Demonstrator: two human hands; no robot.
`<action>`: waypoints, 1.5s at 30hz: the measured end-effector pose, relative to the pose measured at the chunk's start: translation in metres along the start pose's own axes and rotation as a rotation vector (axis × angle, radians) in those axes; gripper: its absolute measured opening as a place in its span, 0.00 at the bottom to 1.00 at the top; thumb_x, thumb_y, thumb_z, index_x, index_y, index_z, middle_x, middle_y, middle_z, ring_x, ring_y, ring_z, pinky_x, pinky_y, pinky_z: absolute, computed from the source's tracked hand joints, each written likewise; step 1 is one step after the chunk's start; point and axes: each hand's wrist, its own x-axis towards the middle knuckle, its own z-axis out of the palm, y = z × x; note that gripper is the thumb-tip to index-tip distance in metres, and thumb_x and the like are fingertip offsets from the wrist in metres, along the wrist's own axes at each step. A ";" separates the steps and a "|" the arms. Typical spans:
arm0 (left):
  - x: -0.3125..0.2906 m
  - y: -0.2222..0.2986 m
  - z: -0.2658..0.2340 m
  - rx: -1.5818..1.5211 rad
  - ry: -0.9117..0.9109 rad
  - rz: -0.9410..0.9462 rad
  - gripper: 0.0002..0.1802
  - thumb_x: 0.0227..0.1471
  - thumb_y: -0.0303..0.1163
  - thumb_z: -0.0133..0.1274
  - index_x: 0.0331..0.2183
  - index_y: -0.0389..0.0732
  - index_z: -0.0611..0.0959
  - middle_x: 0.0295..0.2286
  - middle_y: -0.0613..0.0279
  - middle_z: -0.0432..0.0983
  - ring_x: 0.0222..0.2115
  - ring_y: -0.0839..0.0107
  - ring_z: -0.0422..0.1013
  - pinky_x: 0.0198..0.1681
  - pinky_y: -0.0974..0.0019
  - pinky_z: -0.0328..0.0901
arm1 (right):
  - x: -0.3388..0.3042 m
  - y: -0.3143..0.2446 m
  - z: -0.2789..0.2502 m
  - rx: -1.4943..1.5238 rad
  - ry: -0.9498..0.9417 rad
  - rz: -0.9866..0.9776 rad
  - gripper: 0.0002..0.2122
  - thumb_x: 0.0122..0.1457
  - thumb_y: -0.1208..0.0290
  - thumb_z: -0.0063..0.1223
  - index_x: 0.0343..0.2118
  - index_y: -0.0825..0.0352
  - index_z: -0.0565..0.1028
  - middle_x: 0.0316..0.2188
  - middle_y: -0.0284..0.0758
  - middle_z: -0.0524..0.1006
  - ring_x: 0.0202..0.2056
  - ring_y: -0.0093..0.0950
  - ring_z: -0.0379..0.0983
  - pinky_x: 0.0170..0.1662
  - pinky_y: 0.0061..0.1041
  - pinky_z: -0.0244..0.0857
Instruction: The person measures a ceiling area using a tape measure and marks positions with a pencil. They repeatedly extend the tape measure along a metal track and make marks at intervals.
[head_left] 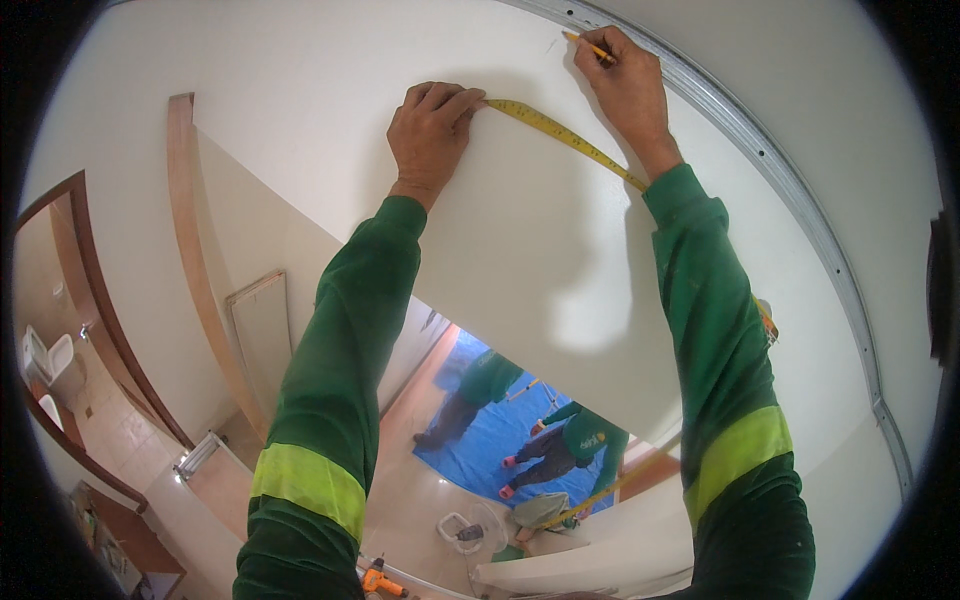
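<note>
The yellow measuring tape stretches across the upper part of the white panel, well in from the panel's lower edge. The left hand pinches it between thumb and fingers; from there the blade slopes down and disappears behind the right sleeve, so its far end and case cannot be told for certain. The right hand grasps a slim pencil, its point aimed at the panel near the metal track that runs along the upper right edge.

The blade looks light, thin and springy: probably stiff enough along its length to bridge a short gap, yet likely to twist or buckle if pushed sideways. A flat pinch close to the end, fingers clear of the thin edges, should suit it best. The pencil seems rigid and nearly weightless, with a tip that could snap; a light hold just behind the sharpened part should steady it.
</note>
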 end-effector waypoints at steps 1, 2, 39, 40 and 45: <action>0.000 0.000 0.000 0.003 -0.003 -0.002 0.09 0.55 0.35 0.65 0.40 0.55 0.91 0.38 0.74 0.84 0.45 0.68 0.76 0.45 0.64 0.76 | -0.001 -0.002 -0.002 0.013 -0.021 0.003 0.14 0.65 0.59 0.62 0.41 0.66 0.83 0.33 0.44 0.86 0.33 0.40 0.85 0.40 0.35 0.78; 0.000 0.000 0.000 0.004 -0.008 -0.007 0.09 0.55 0.35 0.65 0.41 0.55 0.91 0.38 0.74 0.84 0.45 0.68 0.76 0.45 0.64 0.76 | -0.002 -0.004 -0.004 0.027 -0.043 0.006 0.14 0.65 0.59 0.62 0.41 0.66 0.84 0.33 0.44 0.86 0.33 0.40 0.85 0.40 0.35 0.78; 0.135 0.246 -0.079 -0.020 -0.346 0.511 0.12 0.59 0.46 0.62 0.39 0.50 0.90 0.33 0.75 0.80 0.37 0.71 0.73 0.38 0.64 0.71 | -0.219 0.033 -0.293 -0.472 -0.014 0.160 0.04 0.66 0.70 0.55 0.40 0.63 0.78 0.34 0.38 0.81 0.33 0.42 0.80 0.39 0.41 0.73; 0.137 0.268 -0.075 -0.023 -0.335 0.548 0.13 0.59 0.46 0.62 0.38 0.50 0.90 0.33 0.75 0.80 0.36 0.71 0.73 0.37 0.64 0.71 | -0.230 0.036 -0.317 -0.462 0.001 0.235 0.05 0.66 0.70 0.55 0.40 0.63 0.78 0.34 0.39 0.81 0.33 0.43 0.80 0.38 0.41 0.73; 0.131 0.364 -0.051 -0.036 -0.400 0.635 0.13 0.61 0.41 0.61 0.42 0.44 0.90 0.40 0.68 0.83 0.39 0.68 0.77 0.42 0.64 0.74 | -0.295 0.027 -0.414 -0.222 0.081 0.603 0.05 0.65 0.74 0.57 0.41 0.66 0.81 0.35 0.42 0.83 0.34 0.45 0.81 0.39 0.39 0.74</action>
